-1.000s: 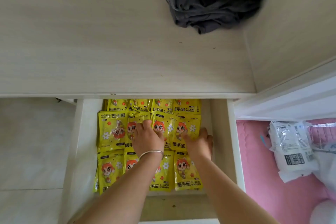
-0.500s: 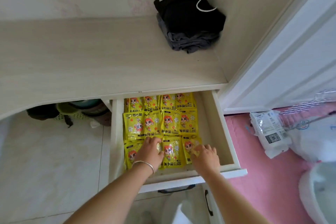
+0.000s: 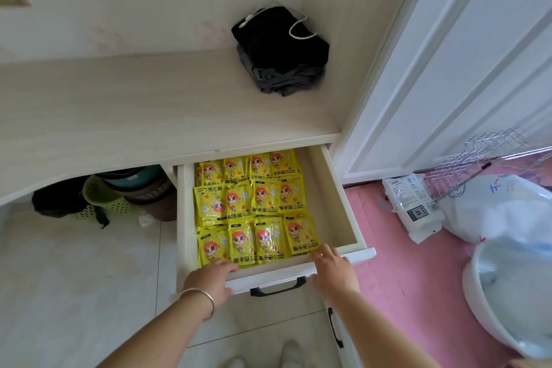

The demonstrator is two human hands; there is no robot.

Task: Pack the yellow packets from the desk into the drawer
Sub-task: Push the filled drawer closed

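The white drawer (image 3: 336,188) stands pulled out under the desk (image 3: 149,104). Several yellow packets (image 3: 254,206) with a cartoon face lie flat in rows, filling its left and middle part. My left hand (image 3: 210,279), with a silver bangle on the wrist, rests on the drawer's front panel left of the black handle (image 3: 277,288), fingers over the top edge. My right hand (image 3: 333,267) rests on the front edge to the right of the handle. Neither hand holds a packet. No packets lie on the desk top.
Folded dark clothes (image 3: 280,51) lie at the desk's back right corner. Baskets (image 3: 110,197) stand under the desk on the left. To the right, on pink flooring, are a white package (image 3: 413,206), a wire rack (image 3: 478,161), a plastic bag and a white tub (image 3: 507,293).
Both hands have drawn back from the packets inside the drawer to its front edge. The camera has pulled back and up, showing more of the desk and floor.
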